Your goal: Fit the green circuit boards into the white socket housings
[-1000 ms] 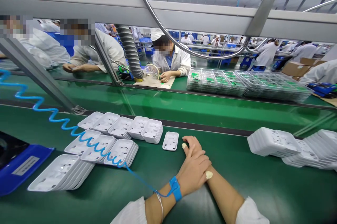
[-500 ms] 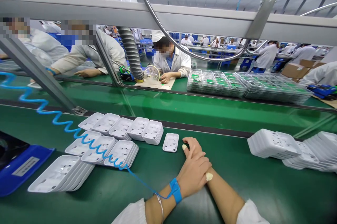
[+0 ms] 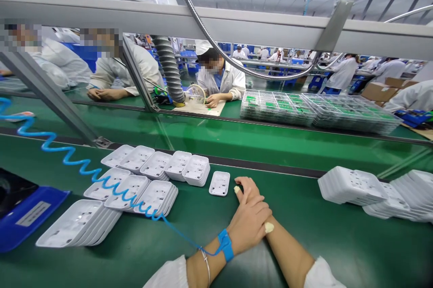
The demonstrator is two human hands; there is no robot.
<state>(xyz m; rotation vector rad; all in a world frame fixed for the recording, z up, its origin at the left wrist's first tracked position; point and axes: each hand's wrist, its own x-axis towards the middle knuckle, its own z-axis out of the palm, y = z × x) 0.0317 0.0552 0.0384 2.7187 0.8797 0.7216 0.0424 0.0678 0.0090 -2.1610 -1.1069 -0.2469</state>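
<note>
My left hand (image 3: 248, 222) lies across my right wrist, its fingers resting flat over it with nothing held. A blue strap (image 3: 225, 245) with a coiled blue cord (image 3: 111, 184) circles my left wrist. Under it, my right hand (image 3: 247, 187) rests on the green tabletop, fingers loosely bent and holding nothing. Pale yellow covers sit on a digit of each hand. Just left of my right fingers, not touching, lies a single white plastic housing (image 3: 219, 183). Stacks of similar white housings (image 3: 156, 197) stand farther left.
More white housing stacks (image 3: 353, 185) lean at the right. A blue bin (image 3: 34, 218) stands at the left edge. Beyond the dark rail runs a green belt (image 3: 237, 139) carrying a small white piece (image 3: 20, 116). Across it are clear trays (image 3: 277, 105) and co-workers; a metal frame (image 3: 237, 26) crosses overhead.
A co-worker at the left has drawn back an outstretched arm, and their hands are now together. The white piece now lies free on the belt. The coiled cord has shifted; my hands stay still.
</note>
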